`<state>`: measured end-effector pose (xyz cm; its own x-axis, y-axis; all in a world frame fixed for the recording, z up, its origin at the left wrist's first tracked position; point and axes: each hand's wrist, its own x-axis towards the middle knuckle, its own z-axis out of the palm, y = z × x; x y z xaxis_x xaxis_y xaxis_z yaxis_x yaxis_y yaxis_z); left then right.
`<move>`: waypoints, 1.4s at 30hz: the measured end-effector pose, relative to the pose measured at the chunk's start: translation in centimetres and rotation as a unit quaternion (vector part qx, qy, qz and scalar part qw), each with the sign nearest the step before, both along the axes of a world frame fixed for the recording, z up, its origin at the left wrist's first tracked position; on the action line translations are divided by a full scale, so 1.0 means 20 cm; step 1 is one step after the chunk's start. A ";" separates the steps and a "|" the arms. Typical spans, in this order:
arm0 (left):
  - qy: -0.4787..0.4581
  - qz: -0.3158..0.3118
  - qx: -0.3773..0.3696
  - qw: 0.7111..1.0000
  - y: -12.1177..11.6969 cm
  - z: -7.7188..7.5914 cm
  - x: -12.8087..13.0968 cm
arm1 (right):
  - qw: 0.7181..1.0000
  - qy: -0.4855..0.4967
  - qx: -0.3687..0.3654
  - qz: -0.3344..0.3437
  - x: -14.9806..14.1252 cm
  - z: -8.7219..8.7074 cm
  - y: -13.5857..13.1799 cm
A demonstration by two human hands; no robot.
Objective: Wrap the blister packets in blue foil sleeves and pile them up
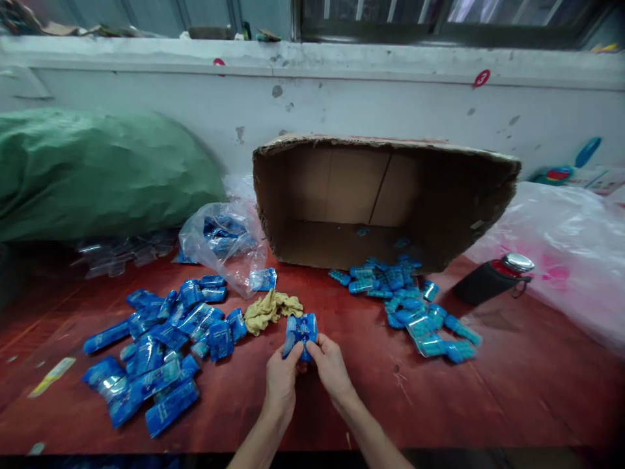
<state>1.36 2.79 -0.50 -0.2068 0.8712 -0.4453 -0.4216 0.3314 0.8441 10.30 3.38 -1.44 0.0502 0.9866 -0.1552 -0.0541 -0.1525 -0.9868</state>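
Near the front middle of the red table, my left hand (282, 378) and my right hand (332, 368) are both closed on one small blue printed packet (305, 326). The thumbs lie on its near edge, side by side; the fingers underneath are mostly hidden. Just beyond the packet lies a crumpled yellowish cloth (273, 309). A heap of similar blue packets (149, 352) spreads out to the left of my hands. To the right, a pile of turquoise-blue pieces (410, 299), some in clear wrapping, lies in front of the cardboard box.
An open cardboard box (336, 244) lies on its side at the back. A clear bag (244, 260) of blue packets stands left of it, before a large green sack (102, 176). Right are a dark bottle (481, 283) and pinkish plastic bag (561, 241). A yellow-handled cutter (53, 376) lies far left.
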 end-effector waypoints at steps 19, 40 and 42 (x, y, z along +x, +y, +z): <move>-0.110 -0.105 -0.093 0.984 -0.01 0.07 -0.03 | 0.905 -0.390 0.137 0.102 0.19 0.16 0.09; -0.232 -0.008 -0.193 0.953 -0.02 0.11 -0.07 | 0.887 -0.415 0.203 0.015 0.32 0.18 0.09; -0.240 -0.012 -0.191 0.952 -0.01 0.11 -0.06 | 0.920 -0.330 0.211 0.027 0.29 0.20 -0.01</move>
<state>0.15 2.61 1.69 0.1173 0.6294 -0.7682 -0.7167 0.5891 0.3732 16.05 3.23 2.53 -0.0552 0.9559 0.2885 0.5744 0.2667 -0.7739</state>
